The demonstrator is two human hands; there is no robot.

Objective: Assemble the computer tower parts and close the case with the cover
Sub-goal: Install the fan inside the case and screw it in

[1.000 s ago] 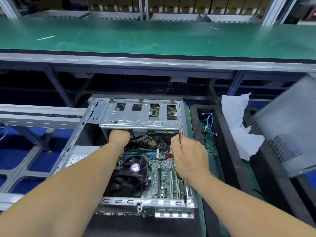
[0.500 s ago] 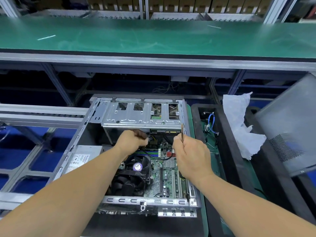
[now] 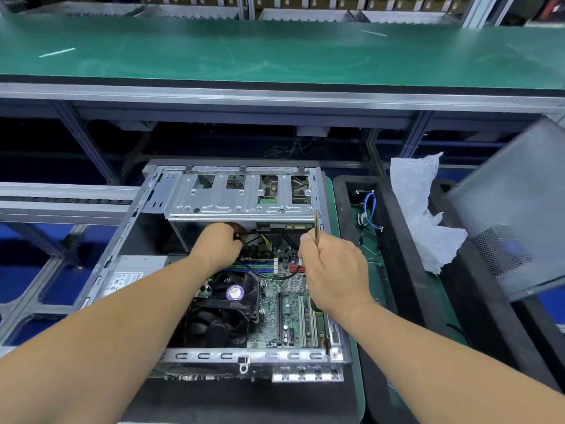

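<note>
Open computer case (image 3: 91,289) lies flat on the tabletop. Left hand (image 3: 218,244) grips dark cables (image 3: 241,232) beneath the drive cage (image 3: 238,203); right hand (image 3: 333,270) pinches a thin tool (image 3: 316,228). Cables appear limp, the motherboard (image 3: 290,307) fragile: hold connector bodies.

A second ago the left hand (image 3: 217,243) was pushed in under the drive cage (image 3: 241,197), only its knuckles showing; it has since drawn back toward the person and now sits over the motherboard's (image 3: 284,304) far edge, fingers curled on a dark cable (image 3: 244,232). The right hand (image 3: 333,270), pinching a thin stick (image 3: 316,228), has shifted only slightly
</note>
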